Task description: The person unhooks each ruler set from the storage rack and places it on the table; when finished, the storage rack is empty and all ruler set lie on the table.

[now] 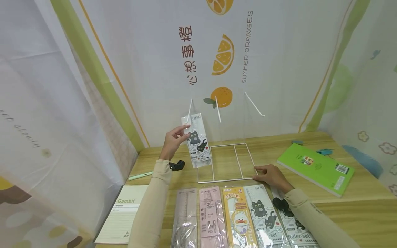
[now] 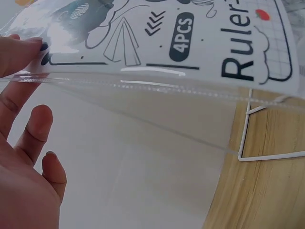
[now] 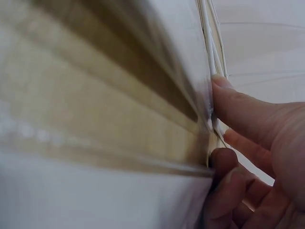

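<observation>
My left hand (image 1: 175, 139) pinches the left edge of a ruler-set packet (image 1: 198, 139) between thumb and fingers. The packet is clear plastic with black cats and "Ruler-set" print; it hangs tilted at the rack's left prong (image 1: 189, 109), which overlaps its top. In the left wrist view, the thumb (image 2: 19, 53) lies on the packet's printed face (image 2: 128, 38), while the other fingers are behind and below. At the base's right front corner, my right hand (image 1: 273, 176) grips the white wire rack (image 1: 227, 179), with the thumb (image 3: 238, 102) against the wire in the right wrist view.
Several ruler packets lie in a row in front, including a pink one (image 1: 211, 217) and a yellow duck one (image 1: 239, 217). A notepad (image 1: 119, 220) and green pen (image 1: 140, 175) lie left; a green book (image 1: 314, 168) and blue clip (image 1: 324, 152) lie right. A printed curtain (image 1: 149, 69) hangs behind.
</observation>
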{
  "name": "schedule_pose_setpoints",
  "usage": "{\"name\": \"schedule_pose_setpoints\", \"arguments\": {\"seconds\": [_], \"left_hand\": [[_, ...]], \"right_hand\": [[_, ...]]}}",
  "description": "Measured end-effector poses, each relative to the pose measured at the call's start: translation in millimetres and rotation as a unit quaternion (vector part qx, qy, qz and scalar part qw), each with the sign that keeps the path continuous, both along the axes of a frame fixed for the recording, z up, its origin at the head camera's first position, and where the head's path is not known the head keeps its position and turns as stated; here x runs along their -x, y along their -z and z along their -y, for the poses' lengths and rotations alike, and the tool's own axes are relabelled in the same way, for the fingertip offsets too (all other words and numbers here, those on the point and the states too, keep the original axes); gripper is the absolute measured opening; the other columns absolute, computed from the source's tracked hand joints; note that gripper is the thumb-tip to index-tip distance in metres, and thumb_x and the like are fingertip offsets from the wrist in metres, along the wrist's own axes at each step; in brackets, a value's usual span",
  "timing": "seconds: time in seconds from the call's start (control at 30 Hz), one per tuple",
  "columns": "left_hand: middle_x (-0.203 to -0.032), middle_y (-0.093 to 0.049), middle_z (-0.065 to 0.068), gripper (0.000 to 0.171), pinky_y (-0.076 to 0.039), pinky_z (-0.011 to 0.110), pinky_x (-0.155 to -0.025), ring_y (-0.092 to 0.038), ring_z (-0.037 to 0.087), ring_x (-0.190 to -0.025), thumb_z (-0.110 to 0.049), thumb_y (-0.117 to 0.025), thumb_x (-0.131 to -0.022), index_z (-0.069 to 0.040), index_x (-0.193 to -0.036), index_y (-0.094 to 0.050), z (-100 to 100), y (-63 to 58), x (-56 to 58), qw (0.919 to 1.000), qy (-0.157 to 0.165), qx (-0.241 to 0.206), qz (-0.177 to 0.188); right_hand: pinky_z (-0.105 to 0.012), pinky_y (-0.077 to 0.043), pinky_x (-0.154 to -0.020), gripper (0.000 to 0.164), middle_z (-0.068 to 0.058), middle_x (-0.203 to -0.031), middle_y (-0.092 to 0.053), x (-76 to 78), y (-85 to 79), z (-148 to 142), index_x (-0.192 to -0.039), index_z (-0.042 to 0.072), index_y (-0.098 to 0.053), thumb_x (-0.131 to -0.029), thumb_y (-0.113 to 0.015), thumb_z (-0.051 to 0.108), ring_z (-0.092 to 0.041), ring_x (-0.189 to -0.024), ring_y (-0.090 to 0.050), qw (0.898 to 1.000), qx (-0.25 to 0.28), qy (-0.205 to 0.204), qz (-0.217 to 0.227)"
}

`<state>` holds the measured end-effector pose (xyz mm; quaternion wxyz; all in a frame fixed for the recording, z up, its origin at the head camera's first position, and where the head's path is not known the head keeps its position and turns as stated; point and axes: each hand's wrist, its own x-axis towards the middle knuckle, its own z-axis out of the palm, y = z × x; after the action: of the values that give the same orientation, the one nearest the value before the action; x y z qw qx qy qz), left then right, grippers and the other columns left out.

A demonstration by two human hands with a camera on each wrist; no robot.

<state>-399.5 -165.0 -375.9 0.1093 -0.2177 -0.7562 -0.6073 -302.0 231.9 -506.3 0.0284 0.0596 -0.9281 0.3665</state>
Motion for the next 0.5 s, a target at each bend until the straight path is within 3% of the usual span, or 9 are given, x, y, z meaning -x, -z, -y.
{"name": "schedule_pose_setpoints", "arguments": {"seconds": [0.5], "left_hand": [[-0.081, -0.051, 0.002, 0.036, -0.035, 0.022, -0.062, -0.039, 0.012, -0.066, -0.006, -0.073, -0.091, -0.003, -0.127, -0.068, 16.1, -5.2, -45.6, 0.9995, 0.029, 0.014, -0.003]], "right_hand": [[-0.027, -0.028, -0.057, 0.06, 0.001, -0.065, -0.041, -2.4, -1.1, 1.5, -0.129, -0.003, -0.065, -0.082, -0.084, 0.029, -0.016, -0.062, -0.037, 1.0, 0.007, 0.006, 0.012]]}}
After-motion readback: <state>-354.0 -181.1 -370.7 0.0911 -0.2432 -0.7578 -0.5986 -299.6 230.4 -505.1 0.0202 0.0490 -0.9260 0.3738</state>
